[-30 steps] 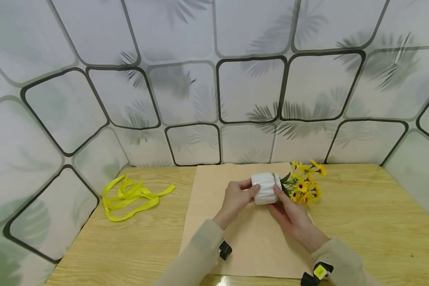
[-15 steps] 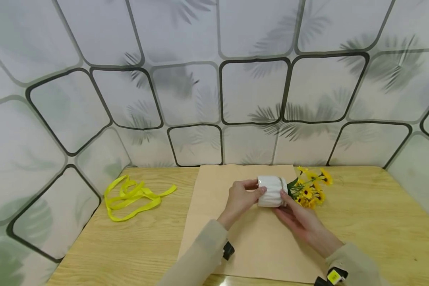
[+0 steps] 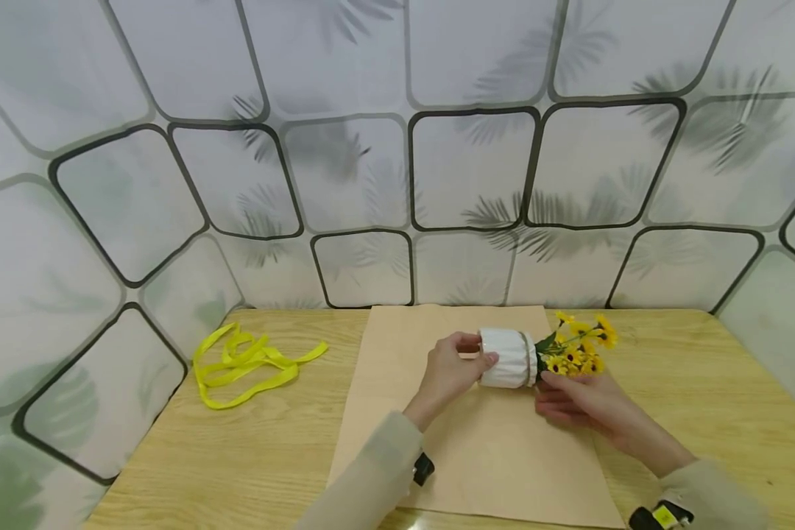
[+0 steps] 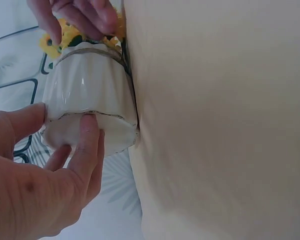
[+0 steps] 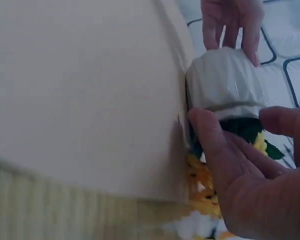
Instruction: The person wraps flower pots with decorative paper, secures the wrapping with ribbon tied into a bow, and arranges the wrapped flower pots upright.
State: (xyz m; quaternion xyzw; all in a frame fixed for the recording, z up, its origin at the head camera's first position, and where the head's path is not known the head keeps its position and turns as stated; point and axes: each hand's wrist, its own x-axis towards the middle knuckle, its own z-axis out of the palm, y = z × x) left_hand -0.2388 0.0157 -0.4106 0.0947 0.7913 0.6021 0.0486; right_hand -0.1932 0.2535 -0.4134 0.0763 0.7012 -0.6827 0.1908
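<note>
A white ribbed flowerpot [image 3: 503,359] lies on its side on the brown paper [image 3: 477,456], its mouth to the right and a thin cord around its neck. Yellow artificial-looking flowers [image 3: 573,355] with green leaves stick out of the mouth. My left hand [image 3: 447,374] grips the pot's base end; in the left wrist view its thumb is at the side and fingertips [image 4: 89,122] press on the bottom. My right hand [image 3: 589,405] is beside the rim and flowers, and in the right wrist view its thumb and fingers are spread apart around the stems below the rim.
A loose yellow ribbon [image 3: 310,355] lies in loops on the left of the wooden table [image 3: 265,456]. The patterned wall covering [image 3: 464,169] rises right behind the table's back edge and along both sides.
My right hand has left the pot's side and moved right to the flowers. The pot has shifted slightly right and down, while my left hand keeps hold of its base.
</note>
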